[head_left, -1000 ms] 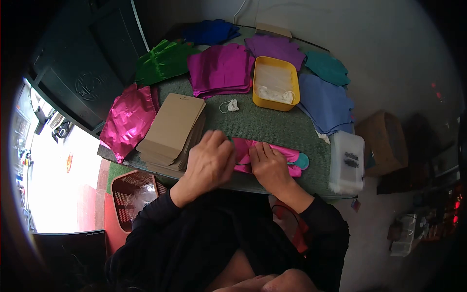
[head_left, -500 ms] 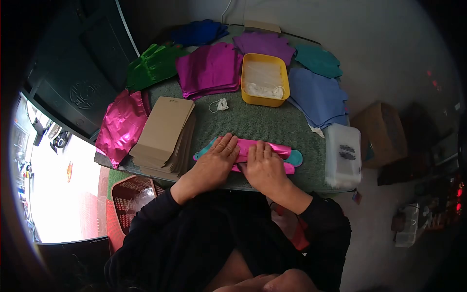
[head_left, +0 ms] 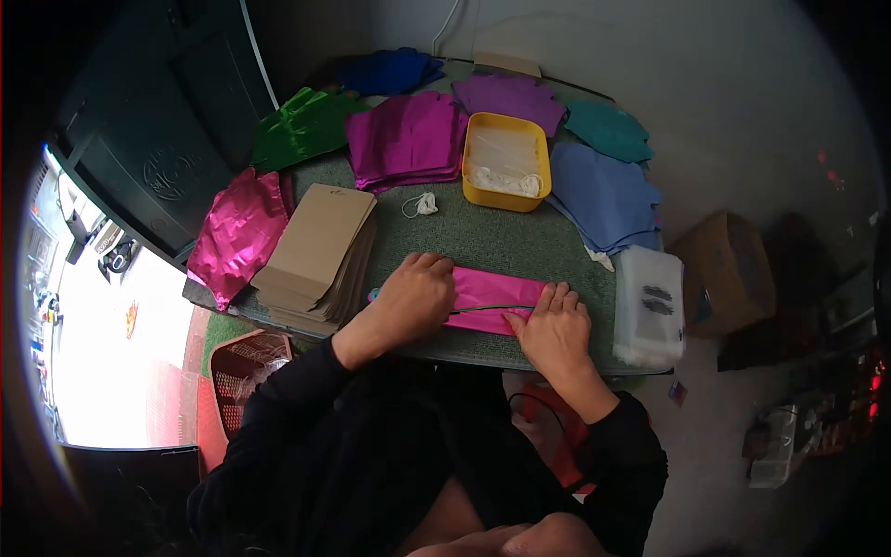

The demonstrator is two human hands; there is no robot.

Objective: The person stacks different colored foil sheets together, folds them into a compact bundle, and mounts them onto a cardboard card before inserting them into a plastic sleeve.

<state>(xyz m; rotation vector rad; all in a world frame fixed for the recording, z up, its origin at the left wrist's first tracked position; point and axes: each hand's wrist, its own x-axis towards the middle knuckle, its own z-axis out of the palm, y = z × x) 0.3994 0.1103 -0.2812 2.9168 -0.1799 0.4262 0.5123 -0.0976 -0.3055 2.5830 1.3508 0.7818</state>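
A green-topped table (head_left: pixel 520 237) stands against a pale wall (head_left: pixel 742 111), with a dark door (head_left: pixel 158 121) to its left. Near the front edge lies a folded strip of shiny pink cloth (head_left: pixel 492 288), a thin dark green line (head_left: pixel 497 307) running along its length. The person's two hands are apart, one at each end of it: the left hand (head_left: pixel 415 295) is curled over the left end, and whether it grips or only presses cannot be told; the right hand (head_left: pixel 557 332) rests on the right end, thumb spread away from the fingers. A bit of teal (head_left: pixel 373 295) peeps out beside the left hand. Left of the strip is a leaning stack of brown cards (head_left: pixel 316 232); to its right lies a pile of clear plastic bags (head_left: pixel 650 306). Beyond the strip are a small bundle of white string (head_left: pixel 424 204) and a yellow tub (head_left: pixel 506 200) with more white string inside. Piles of coloured cloth (head_left: pixel 408 139) curve around the table's far side, and a basket (head_left: pixel 251 357) sits below its left front edge.
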